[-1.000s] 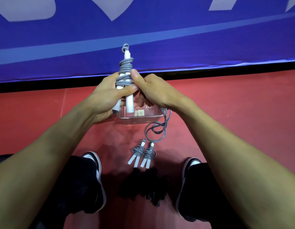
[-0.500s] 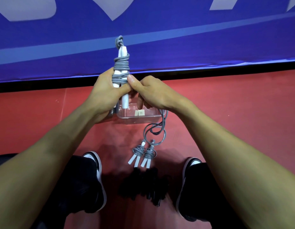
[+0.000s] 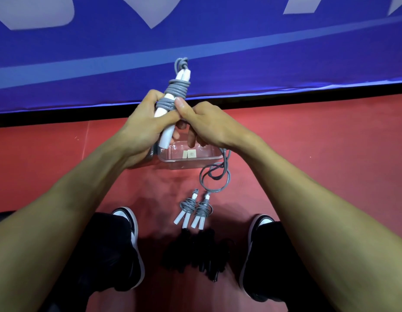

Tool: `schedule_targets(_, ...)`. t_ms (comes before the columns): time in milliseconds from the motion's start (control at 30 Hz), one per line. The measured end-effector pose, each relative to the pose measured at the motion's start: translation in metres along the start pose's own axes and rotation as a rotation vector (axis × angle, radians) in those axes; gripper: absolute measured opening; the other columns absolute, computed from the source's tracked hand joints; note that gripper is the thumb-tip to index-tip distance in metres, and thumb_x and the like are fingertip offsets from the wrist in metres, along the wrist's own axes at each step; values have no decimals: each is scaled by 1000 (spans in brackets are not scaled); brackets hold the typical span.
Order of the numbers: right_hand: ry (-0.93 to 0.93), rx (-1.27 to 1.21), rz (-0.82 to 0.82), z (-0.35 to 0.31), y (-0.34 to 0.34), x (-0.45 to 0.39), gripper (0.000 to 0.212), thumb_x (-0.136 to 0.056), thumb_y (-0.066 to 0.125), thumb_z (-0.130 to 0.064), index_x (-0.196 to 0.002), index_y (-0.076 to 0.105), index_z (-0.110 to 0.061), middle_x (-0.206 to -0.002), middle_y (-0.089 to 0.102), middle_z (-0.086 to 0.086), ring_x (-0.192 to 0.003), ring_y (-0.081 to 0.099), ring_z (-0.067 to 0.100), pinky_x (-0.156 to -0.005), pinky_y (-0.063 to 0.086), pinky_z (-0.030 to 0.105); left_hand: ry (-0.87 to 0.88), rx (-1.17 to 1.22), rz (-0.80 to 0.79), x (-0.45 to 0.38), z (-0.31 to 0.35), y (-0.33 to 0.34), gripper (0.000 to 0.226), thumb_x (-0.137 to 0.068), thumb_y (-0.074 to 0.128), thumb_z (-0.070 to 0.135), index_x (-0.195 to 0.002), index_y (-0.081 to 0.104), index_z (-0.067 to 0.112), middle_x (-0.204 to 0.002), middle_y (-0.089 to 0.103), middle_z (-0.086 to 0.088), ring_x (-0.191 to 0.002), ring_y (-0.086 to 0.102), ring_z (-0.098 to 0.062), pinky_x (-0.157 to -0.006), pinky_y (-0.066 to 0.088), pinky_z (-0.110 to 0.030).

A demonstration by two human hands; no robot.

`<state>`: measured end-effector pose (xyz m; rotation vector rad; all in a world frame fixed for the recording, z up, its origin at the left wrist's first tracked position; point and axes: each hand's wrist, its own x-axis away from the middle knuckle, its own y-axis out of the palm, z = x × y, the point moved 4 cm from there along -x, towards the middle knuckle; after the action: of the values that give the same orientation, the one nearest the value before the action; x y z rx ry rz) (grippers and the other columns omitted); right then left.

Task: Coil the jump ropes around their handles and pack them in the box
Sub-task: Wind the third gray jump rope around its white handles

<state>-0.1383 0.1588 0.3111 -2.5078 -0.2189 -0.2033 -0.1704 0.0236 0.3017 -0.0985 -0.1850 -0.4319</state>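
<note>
Red floor below a blue banner: left hand grips the white handles above the clear box while right hand pinches the grey rope, whose slack tail apparently needs winding next.

grey ropes: 3; black ropes: uncountable pile; box: 1; shoes: 2

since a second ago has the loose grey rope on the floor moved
Yes. The loose rope has been drawn up toward the box; its slack is tighter, while the two coiled ropes stay put.
</note>
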Motion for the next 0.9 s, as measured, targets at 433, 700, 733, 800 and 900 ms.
schedule_targets(433,44,21,30,1,-2,-2,68,-105,28,-57,-68,64,-11,-65,71,8,-42,49,-1,-58,41,25,-193,317,-164,4,3,5,33,-105,31,27,-121,53,8,-90,55,-7,-76,50,-17,-72,39,-33)
schedule_targets(700,26,-3,13,4,0,-3,76,-106,27,-54,-73,69,-1,-59,66,1,-44,52,-2,-60,40,23,-117,318,-240,7,6,11,30,-88,59,14,-113,58,-3,-96,65,-14,-86,68,-24,-81,60,-33)
schedule_targets(733,22,-10,7,3,1,-3,75,-106,26,-55,-72,69,-3,-59,66,0,-44,52,-2,-59,39,23,-111,303,-241,7,6,10,31,-86,62,15,-111,59,-4,-95,66,-14,-86,68,-24,-81,60,-33)
schedule_targets(800,17,-26,-6,2,1,-3,72,-106,25,-55,-68,67,-11,-59,66,0,-44,51,-1,-59,39,22,-109,284,-229,8,6,10,29,-84,64,16,-106,60,-3,-88,68,-11,-79,69,-20,-76,60,-30)
schedule_targets(900,1,-62,-31,1,3,-3,71,-107,23,-53,-67,67,-13,-61,68,3,-47,51,4,-57,39,21,-106,266,-197,9,9,11,25,-82,65,20,-100,59,3,-76,62,-5,-63,64,-14,-64,58,-26)
